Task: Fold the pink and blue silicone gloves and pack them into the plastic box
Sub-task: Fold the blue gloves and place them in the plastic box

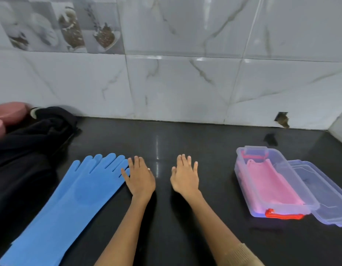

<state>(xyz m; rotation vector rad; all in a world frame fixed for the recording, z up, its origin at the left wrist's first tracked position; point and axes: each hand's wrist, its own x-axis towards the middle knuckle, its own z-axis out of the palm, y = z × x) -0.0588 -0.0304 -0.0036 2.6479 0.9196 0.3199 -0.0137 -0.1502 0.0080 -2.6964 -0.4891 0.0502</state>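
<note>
Two bare hands lie palm down on the glossy black stone countertop (185, 237). The left hand (140, 178) has its fingers straight and slightly spread, holding nothing; its little finger side lies against the fingertips of the blue silicone gloves (70, 198). The right hand (184, 178) is likewise flat with fingers extended and gripping nothing, well apart from any task item.

The blue gloves lie flat and unfolded on the left, cuffs toward the lower left corner, fingers pointing toward the wall. They appear to be two stacked, since more than five fingertips show, though the exact count is hard to tell.

One clear rectangular plastic box (241, 164) sits on the right, open, with two red latches (284, 215), one at each short end. Inside it lie the folded pink silicone gloves (269, 185); how many cannot be told. One clear plastic lid (323, 196) rests just beside the box, to its right, touching it.

At the far left lies a black cloth (28, 143), with two pink round containers (9, 112) behind it near the white marble-tiled wall (176, 83).
</note>
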